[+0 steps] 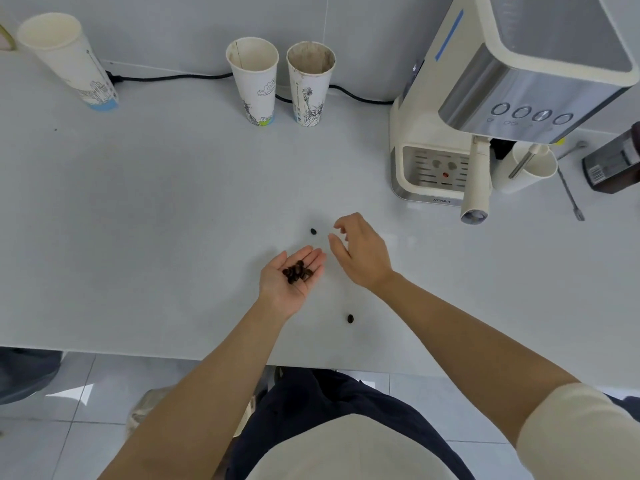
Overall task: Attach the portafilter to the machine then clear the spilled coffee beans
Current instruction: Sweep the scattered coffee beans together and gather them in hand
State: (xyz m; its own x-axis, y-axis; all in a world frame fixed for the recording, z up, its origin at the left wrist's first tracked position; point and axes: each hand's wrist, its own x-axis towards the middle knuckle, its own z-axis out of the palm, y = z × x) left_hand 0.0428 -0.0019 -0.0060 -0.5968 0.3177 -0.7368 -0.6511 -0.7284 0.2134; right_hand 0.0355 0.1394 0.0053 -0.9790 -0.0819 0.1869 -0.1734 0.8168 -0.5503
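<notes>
My left hand lies palm up over the white counter, cupping several dark coffee beans. Just to its right, my right hand hovers with its fingers apart and nothing in it. One loose bean lies on the counter a little beyond my right fingertips. Another loose bean lies nearer me, under my right forearm. The cream espresso machine stands at the right. The portafilter sits under its brew head, and its cream handle points toward me.
Two paper cups stand at the back centre, and a third cup stands at the back left. A black cable runs along the wall. Right of the machine are a white cup, a long spoon and a dark jar.
</notes>
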